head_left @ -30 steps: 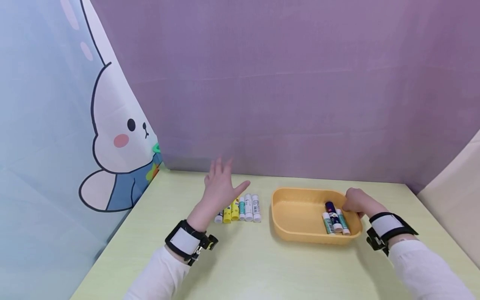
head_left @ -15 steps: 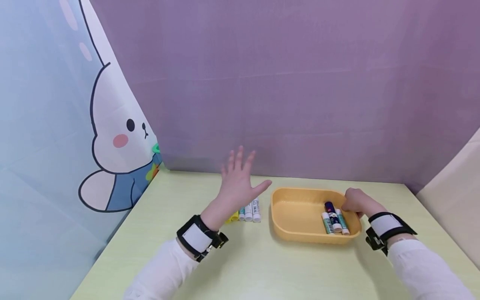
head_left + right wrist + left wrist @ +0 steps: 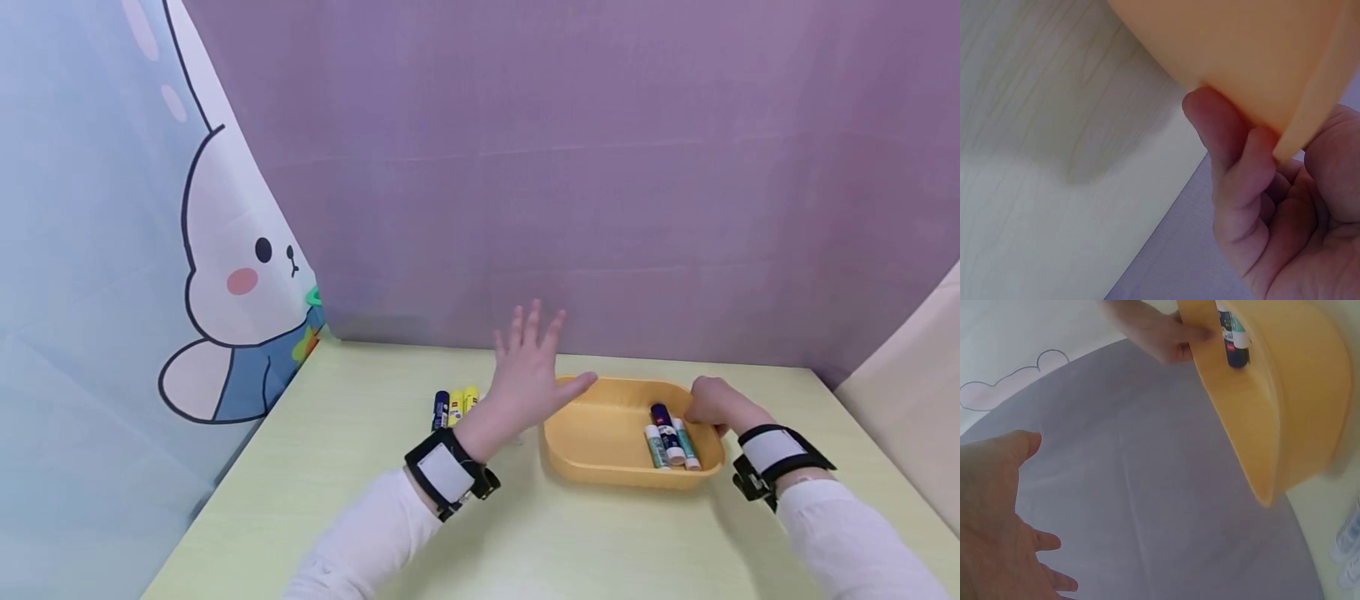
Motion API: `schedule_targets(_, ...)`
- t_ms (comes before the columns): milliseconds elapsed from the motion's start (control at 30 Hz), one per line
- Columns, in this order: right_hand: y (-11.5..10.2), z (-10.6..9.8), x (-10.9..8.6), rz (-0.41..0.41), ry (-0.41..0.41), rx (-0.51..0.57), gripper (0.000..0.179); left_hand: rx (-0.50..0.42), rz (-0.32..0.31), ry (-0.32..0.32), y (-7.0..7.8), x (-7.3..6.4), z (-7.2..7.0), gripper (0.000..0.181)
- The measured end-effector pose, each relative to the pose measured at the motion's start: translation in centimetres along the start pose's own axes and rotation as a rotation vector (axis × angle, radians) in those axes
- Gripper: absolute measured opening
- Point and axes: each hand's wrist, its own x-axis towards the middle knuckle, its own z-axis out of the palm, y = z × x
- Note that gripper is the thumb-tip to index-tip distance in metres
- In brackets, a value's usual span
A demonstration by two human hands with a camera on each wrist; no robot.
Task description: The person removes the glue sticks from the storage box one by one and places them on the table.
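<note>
My left hand [image 3: 525, 379] hovers with fingers spread and nothing in it, at the left side of a yellow-orange plastic basket [image 3: 600, 475]. At the basket's right end, my right hand [image 3: 720, 402] pinches the rim; in the right wrist view its curled fingers [image 3: 1244, 169] press the outer wall. Inside the basket lie a dark blue glue stick [image 3: 667, 433] and two smaller white-and-green ones. Left of my left hand, a dark blue glue stick [image 3: 440, 410] and two yellow glue sticks [image 3: 456, 407] lie side by side. White glue sticks [image 3: 1349, 540] show at the left wrist view's edge.
Everything stands on a pale wood-grain table [image 3: 585, 542]. A purple cloth [image 3: 562, 183] hangs behind its far edge, and a blue curtain with a cartoon rabbit [image 3: 247, 283] hangs on the left. Black straps with small cameras circle both wrists.
My left hand has moved right, from above the row of glue sticks to the basket's left side, uncovering the blue and yellow sticks. The right hand and the basket have stayed in place.
</note>
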Motion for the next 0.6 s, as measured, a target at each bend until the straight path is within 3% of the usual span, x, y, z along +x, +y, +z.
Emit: schedule_targets(600,0.1,-0.1,-0.2,-0.012,-0.002,0.007,0.015,-0.044,0.038,-0.097,5.1,0.2,5.2,0.092)
